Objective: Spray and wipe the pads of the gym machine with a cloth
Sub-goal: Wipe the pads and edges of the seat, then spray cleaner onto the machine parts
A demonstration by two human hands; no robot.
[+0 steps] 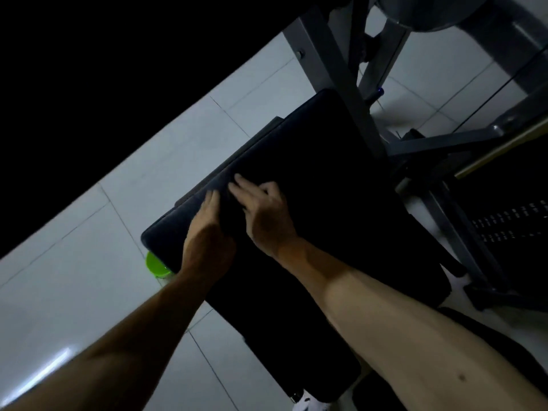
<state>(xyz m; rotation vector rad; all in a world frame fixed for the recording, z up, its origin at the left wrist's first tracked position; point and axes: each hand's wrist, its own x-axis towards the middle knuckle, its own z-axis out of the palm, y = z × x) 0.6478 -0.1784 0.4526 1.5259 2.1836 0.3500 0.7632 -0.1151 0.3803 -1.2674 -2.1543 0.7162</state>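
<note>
The machine's black pad [311,179] runs diagonally through the head view, and both my hands are on its near left part. My right hand [264,212] lies flat on the pad with straight, spread fingers pointing up-left. Just left of it, my left hand [207,235] rests on the pad's edge; one finger points forward and the others are lost in a dark patch between the hands. That patch may be a dark cloth, but it cannot be told apart from the pad. No spray bottle is in sight.
A bright green round object [157,265] sits on the pale tiled floor [89,262] under the pad's left corner. Grey steel frame bars [341,72] rise at the top right. A perforated black panel [510,223] stands at the right. A white shoe [308,403] shows at the bottom.
</note>
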